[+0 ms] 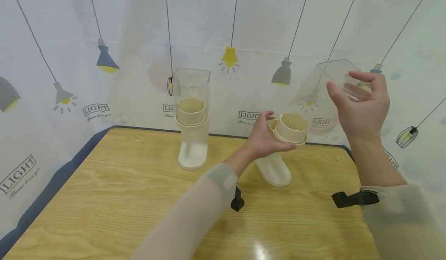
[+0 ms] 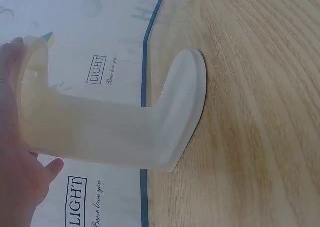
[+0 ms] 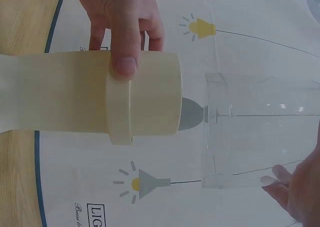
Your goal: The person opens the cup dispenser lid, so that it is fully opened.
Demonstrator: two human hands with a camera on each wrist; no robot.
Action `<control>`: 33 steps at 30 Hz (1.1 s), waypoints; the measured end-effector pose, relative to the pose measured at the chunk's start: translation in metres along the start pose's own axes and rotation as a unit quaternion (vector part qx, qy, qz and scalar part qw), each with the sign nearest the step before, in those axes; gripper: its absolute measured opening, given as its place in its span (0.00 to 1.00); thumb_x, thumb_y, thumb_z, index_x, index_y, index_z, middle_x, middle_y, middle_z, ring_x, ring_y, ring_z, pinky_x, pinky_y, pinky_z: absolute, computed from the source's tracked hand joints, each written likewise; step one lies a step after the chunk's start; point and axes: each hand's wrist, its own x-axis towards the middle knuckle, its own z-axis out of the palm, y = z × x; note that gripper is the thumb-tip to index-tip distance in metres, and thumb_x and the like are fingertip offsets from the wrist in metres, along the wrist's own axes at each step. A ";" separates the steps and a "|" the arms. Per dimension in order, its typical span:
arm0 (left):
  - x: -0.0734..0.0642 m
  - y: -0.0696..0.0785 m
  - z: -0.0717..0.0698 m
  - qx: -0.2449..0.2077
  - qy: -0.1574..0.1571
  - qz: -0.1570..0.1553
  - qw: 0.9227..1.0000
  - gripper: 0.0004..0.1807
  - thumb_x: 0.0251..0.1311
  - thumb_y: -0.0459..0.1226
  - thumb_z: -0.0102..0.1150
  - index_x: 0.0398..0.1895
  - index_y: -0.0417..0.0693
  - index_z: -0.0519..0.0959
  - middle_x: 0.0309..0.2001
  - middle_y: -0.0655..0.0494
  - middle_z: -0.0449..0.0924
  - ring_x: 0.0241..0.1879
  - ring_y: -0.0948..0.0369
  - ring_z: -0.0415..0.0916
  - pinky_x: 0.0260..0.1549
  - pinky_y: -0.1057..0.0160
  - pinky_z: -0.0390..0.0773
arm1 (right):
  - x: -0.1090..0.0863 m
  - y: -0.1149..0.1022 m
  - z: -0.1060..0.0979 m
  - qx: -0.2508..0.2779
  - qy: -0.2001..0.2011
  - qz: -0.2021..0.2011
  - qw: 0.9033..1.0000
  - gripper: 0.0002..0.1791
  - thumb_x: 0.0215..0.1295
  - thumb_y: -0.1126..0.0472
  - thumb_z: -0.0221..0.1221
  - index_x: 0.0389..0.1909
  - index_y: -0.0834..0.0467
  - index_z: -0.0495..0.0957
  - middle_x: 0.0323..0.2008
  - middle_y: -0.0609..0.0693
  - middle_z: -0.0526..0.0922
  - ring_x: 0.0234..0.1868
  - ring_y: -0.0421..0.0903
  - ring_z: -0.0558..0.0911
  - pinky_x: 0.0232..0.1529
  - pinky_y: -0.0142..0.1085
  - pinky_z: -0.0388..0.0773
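My left hand (image 1: pixel 263 138) grips a cream pet-feeder-like stand (image 1: pixel 275 171) just below its round upper collar (image 1: pixel 292 130). In the right wrist view the thumb lies on the near side of the collar, with fingers behind. The stand's rounded foot (image 2: pixel 185 97) is at the tabletop in the left wrist view. Up and to the right, my right hand (image 1: pixel 366 109) holds a clear plastic container (image 3: pixel 250 137) between thumb and fingers. A gap separates the container's end from the collar in the right wrist view.
A second cream stand (image 1: pixel 193 151) with a clear container (image 1: pixel 191 80) seated on its collar stands upright to the left. Behind the wooden table (image 1: pixel 139 198) hangs a cloth (image 1: pixel 139 58) printed with lamps. Black camera mounts (image 1: pixel 237 200) sit at both wrists.
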 end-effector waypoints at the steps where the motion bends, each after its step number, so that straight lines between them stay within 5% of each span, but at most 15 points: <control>1: 0.000 0.000 -0.001 -0.007 -0.001 -0.003 1.000 0.69 0.42 0.47 0.93 0.85 0.53 0.55 0.77 0.49 0.68 0.72 0.55 0.71 0.73 0.54 0.76 | 0.000 0.000 -0.003 0.002 0.004 -0.001 1.000 0.24 0.65 0.54 0.75 0.61 0.47 0.82 0.72 0.40 0.74 0.61 0.42 0.86 0.52 0.26 0.83; 12: -0.009 -0.001 0.003 0.058 0.032 -0.033 0.997 0.70 0.41 0.58 0.92 0.83 0.51 0.56 0.77 0.49 0.59 0.71 0.57 0.63 0.72 0.54 0.76 | 0.012 0.008 -0.030 0.100 0.032 0.056 0.993 0.26 0.59 0.60 0.79 0.58 0.50 0.84 0.67 0.45 0.81 0.55 0.41 0.89 0.45 0.24 0.82; 18: -0.012 0.000 0.004 0.049 0.042 -0.040 0.997 0.68 0.43 0.57 0.91 0.83 0.50 0.58 0.76 0.49 0.60 0.70 0.57 0.65 0.71 0.55 0.76 | 0.015 0.018 -0.039 0.020 0.044 0.067 0.997 0.26 0.63 0.54 0.77 0.62 0.45 0.82 0.64 0.42 0.84 0.53 0.35 0.89 0.46 0.26 0.80; 25: -0.011 -0.003 -0.002 0.053 0.019 -0.030 0.998 0.68 0.49 0.57 0.88 0.87 0.48 0.55 0.77 0.48 0.60 0.73 0.55 0.64 0.74 0.51 0.75 | 0.018 0.031 -0.049 -0.033 0.051 0.073 0.995 0.28 0.65 0.49 0.76 0.64 0.40 0.80 0.43 0.28 0.89 0.47 0.28 0.88 0.44 0.28 0.76; 33: -0.010 -0.002 -0.003 0.024 0.010 -0.040 0.999 0.67 0.52 0.59 0.85 0.88 0.51 0.54 0.80 0.47 0.58 0.74 0.53 0.66 0.75 0.48 0.75 | 0.020 0.051 -0.063 -0.063 0.055 0.107 0.991 0.28 0.65 0.46 0.75 0.64 0.37 0.78 0.42 0.26 0.83 0.45 0.24 0.84 0.46 0.26 0.74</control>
